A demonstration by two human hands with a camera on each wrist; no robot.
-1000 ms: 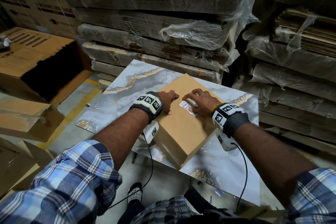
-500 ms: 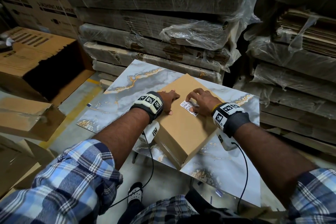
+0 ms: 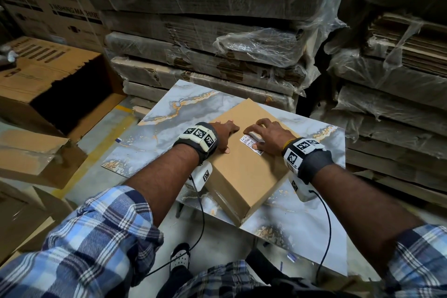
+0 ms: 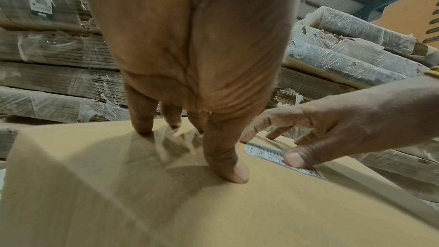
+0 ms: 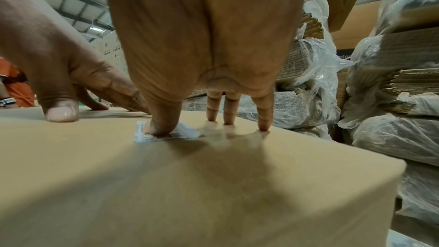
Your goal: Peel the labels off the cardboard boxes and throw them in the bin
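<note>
A plain brown cardboard box (image 3: 244,172) lies on a marble-patterned tabletop (image 3: 154,138). Near its far end is a small white barcode label (image 3: 250,144). My left hand (image 3: 228,134) rests on the box top just left of the label, its fingers (image 4: 142,119) spread and pressing down. My right hand (image 3: 257,136) is over the label (image 4: 266,153). The right thumb (image 5: 161,123) presses on the label (image 5: 140,135), whose edge looks crinkled, while the other fingertips (image 5: 262,119) touch bare cardboard beyond it. Whether any part of the label has lifted off I cannot tell.
A large open cardboard box (image 3: 55,84) lies on its side at the left, with flattened cartons (image 3: 31,152) below it. Plastic-wrapped stacks of flat cardboard (image 3: 205,51) rise behind the table and at the right (image 3: 399,84). My sandalled foot (image 3: 180,259) is under the table's near edge.
My right fingers have shifted slightly over the label. The left hand and the box have stayed where they were.
</note>
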